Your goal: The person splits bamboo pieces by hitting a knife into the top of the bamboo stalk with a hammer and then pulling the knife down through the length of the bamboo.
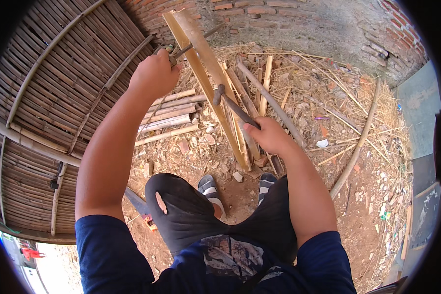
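Note:
My left hand (154,73) is closed around the handle of a machete (183,50). The blade lies crosswise in a split bamboo pole (206,56), and its tip sticks out on the far side. The pole leans upright before me, opened lengthwise into two halves, its lower end near the ground between my feet. In my right hand (269,136) is a hammer (239,111), gripped by its dark handle. The hammer's head overlaps the pole in view, below the blade; whether it touches the bamboo I cannot tell.
Several cut bamboo lengths (169,115) lie left of the pole. Behind it are split strips (266,83) and a curved branch (365,132) on rubble and straw. A handsaw (138,203) rests by my left leg. A bamboo-slat wall (44,93) and brick wall (299,29) border the spot.

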{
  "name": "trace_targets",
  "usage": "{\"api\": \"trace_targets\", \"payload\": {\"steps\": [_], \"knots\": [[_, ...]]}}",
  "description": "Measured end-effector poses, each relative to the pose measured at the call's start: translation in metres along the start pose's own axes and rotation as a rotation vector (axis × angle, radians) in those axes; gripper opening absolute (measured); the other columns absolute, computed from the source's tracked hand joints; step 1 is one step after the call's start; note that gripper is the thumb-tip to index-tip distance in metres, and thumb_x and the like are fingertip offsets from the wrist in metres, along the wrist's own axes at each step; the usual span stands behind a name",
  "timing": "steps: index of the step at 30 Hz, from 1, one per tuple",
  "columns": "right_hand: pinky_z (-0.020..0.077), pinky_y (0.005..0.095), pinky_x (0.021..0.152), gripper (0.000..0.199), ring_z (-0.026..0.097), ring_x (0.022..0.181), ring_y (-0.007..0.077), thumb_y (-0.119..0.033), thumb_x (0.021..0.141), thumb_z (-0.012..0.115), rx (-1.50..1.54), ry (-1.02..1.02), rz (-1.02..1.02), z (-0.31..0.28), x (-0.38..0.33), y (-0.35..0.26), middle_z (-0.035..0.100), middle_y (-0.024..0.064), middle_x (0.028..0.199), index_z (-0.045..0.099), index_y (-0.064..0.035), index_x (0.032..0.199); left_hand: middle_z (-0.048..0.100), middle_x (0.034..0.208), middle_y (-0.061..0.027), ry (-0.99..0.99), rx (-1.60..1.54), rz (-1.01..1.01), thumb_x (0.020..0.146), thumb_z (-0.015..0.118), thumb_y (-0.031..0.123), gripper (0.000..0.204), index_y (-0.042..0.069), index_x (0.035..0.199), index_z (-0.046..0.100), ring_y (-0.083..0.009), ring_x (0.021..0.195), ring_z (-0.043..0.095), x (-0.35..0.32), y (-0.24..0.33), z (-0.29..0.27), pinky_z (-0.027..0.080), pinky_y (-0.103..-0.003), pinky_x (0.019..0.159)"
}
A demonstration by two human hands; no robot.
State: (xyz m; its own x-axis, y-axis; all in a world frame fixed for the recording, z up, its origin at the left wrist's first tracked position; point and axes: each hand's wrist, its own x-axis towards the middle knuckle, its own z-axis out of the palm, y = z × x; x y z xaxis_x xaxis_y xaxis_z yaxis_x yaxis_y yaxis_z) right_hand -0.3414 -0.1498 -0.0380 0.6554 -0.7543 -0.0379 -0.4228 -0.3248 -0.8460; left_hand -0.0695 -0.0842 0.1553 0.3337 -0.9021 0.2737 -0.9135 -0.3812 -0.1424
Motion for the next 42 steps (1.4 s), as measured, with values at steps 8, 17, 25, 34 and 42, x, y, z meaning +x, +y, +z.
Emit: {"api": "trace_targets", "payload": {"steps": [8, 17, 25, 34, 42], "knots": [[0.0523, 0.0484, 0.073, 0.043, 0.069, 0.081, 0.0419, -0.041, 0.1, 0.064, -0.265, 0.114, 0.059, 0.015, -0.005, -0.02, 0.069, 0.0222, 0.081, 0.067, 0.0004, 0.093, 0.059, 0.078, -0.0018, -0.405, -0.733, -0.237, 0.102, 0.062, 0.048, 0.044, 0.004, 0.108, 0.061, -0.0094, 0.06, 0.051, -0.006, -0.004, -0.015, 0.044, -0.028, 0.055], [0.0533, 0.0487, 0.078, 0.046, 0.071, 0.085, 0.0408, -0.044, 0.102, 0.061, -0.158, 0.105, 0.114, 0.016, 0.012, -0.002, 0.07, 0.0236, 0.086, 0.07, 0.0017, 0.099, 0.06, 0.077, -0.0019, -0.28, -0.848, -0.271, 0.102, 0.065, 0.041, 0.036, 0.005, 0.105, 0.062, -0.0084, 0.054, 0.049, -0.009, -0.019, -0.025, 0.04, -0.028, 0.048], [0.0545, 0.0501, 0.088, 0.051, 0.071, 0.097, 0.0431, -0.044, 0.103, 0.056, -0.264, -0.061, 0.197, 0.007, 0.017, 0.003, 0.072, 0.026, 0.096, 0.07, 0.0047, 0.108, 0.058, 0.074, -0.0026, -0.161, -0.649, -0.282, 0.102, 0.066, 0.038, 0.038, 0.0, 0.098, 0.06, -0.0104, 0.053, 0.05, -0.005, -0.027, -0.028, 0.041, -0.03, 0.048], [0.0526, 0.046, 0.074, 0.052, 0.07, 0.079, 0.0362, -0.046, 0.102, 0.06, -0.04, 0.113, 0.149, -0.018, -0.009, -0.026, 0.07, 0.0207, 0.081, 0.071, 0.004, 0.097, 0.062, 0.075, -0.0048, -0.017, -0.582, -0.179, 0.101, 0.066, 0.043, 0.043, 0.0, 0.102, 0.063, -0.0135, 0.061, 0.057, -0.022, -0.015, -0.057, 0.047, -0.033, 0.058], [0.0486, 0.0431, 0.067, 0.053, 0.063, 0.067, 0.0294, -0.048, 0.101, 0.061, 0.038, 0.193, 0.195, -0.04, 0.001, 0.018, 0.064, 0.016, 0.072, 0.069, 0.0035, 0.094, 0.074, 0.102, -0.0226, -0.44, -0.117, -0.064, 0.1, 0.058, 0.046, 0.05, -0.001, 0.111, 0.069, -0.0393, 0.098, 0.072, -0.01, 0.011, 0.11, 0.056, -0.048, 0.091]]}}
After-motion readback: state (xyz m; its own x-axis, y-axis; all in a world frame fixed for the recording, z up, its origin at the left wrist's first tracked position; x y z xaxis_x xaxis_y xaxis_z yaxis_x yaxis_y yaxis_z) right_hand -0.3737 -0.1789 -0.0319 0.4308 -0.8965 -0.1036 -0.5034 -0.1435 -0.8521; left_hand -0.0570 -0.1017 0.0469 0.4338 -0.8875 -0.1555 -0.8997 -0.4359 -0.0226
